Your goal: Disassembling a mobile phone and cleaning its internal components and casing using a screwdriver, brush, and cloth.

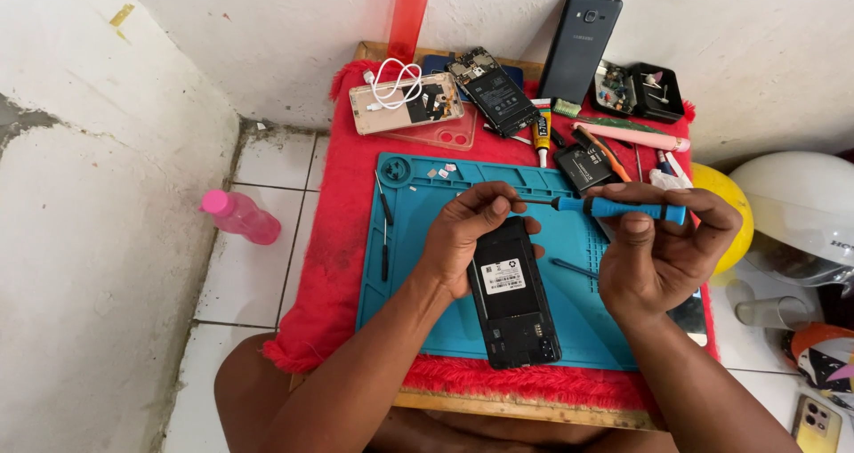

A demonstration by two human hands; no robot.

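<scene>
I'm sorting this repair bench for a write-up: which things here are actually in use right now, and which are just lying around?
In use:
- opened black phone, steadied by the left hand
- blue-handled screwdriver, held in the right hand, tip at the phone's top edge
- blue work mat under the phone

Lying about:
- dark phone against the wall
- white cable
- pink bottle on the floor
- glue tube

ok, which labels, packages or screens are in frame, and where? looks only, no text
White label: rectangular, on the black opened phone under the left hand.
Glue tube: yellow-and-black, at the mat's top edge.
Loose battery: black, grey label, right of the tube.
No lit screens.
</scene>
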